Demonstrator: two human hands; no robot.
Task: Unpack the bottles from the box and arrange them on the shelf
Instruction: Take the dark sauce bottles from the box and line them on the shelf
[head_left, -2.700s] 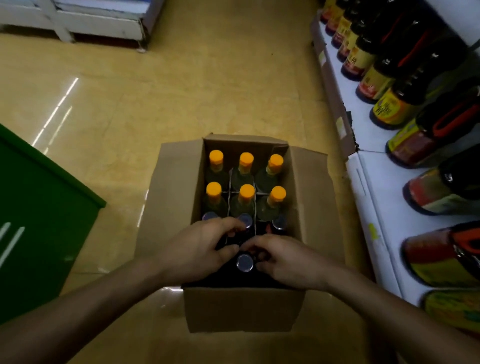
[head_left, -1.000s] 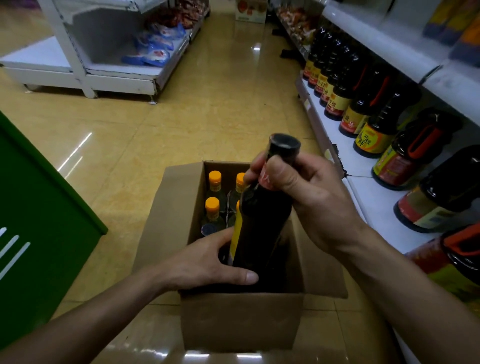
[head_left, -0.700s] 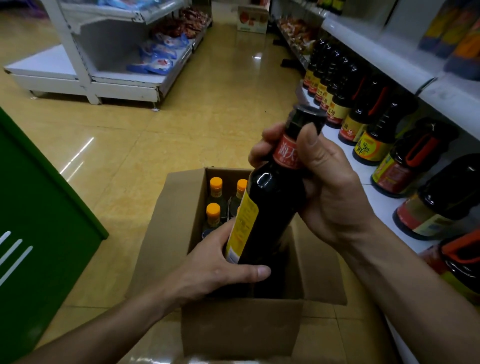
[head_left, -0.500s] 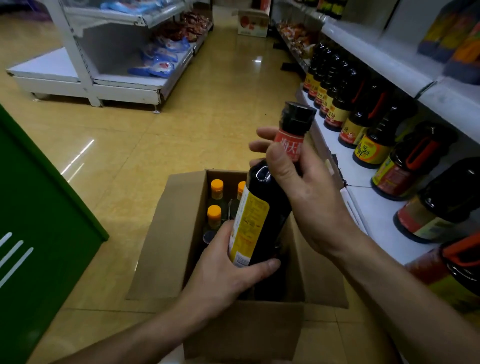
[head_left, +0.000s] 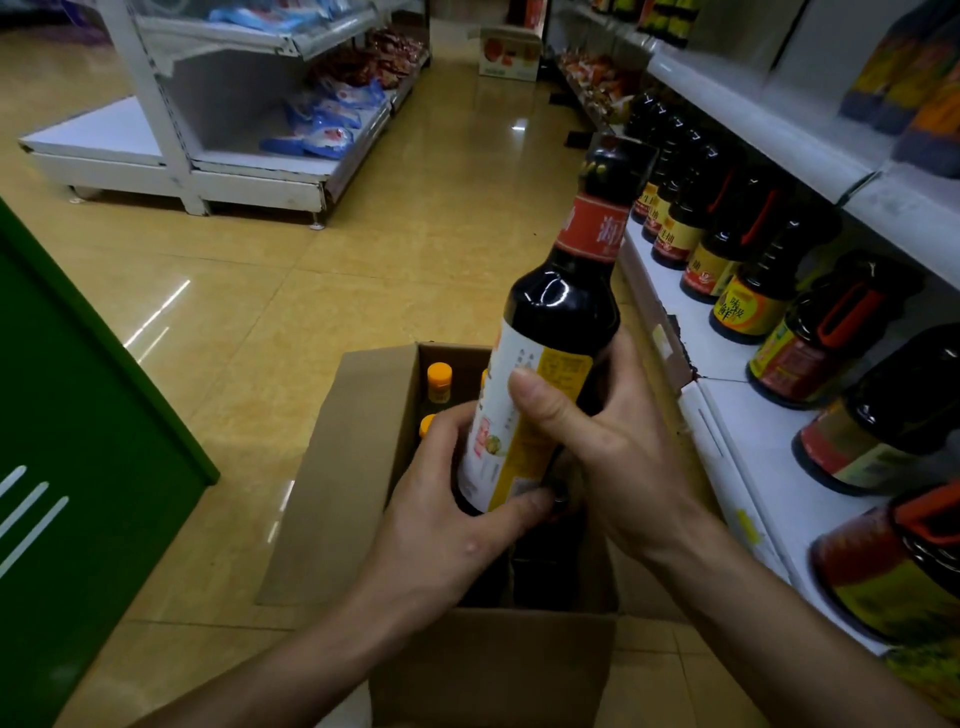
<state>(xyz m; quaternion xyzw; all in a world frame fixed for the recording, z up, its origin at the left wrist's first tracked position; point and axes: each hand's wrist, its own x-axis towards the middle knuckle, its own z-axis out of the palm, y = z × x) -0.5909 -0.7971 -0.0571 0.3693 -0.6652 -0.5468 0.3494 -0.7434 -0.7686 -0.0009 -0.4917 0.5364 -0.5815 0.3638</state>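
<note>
A dark sauce bottle (head_left: 561, 312) with a black cap, a red neck band and a yellow and white label is held tilted above the open cardboard box (head_left: 337, 467). My left hand (head_left: 441, 519) cups its base. My right hand (head_left: 613, 441) wraps its lower body, thumb across the label. Inside the box I see two orange-capped bottles (head_left: 439, 382) at the far left; the rest of the inside is dark or hidden behind my hands. The white shelf (head_left: 748, 431) runs along the right.
Several dark bottles (head_left: 748, 306) with red handles and yellow labels line the right shelf, with a bare white strip in front of them. A green panel (head_left: 78, 441) stands on the left. Another white rack (head_left: 249, 171) with packets is across the tiled aisle.
The dark bottle has come up out of the box. My right hand slid from its neck down to its body. My left hand moved from the box's edge to the bottle's base.
</note>
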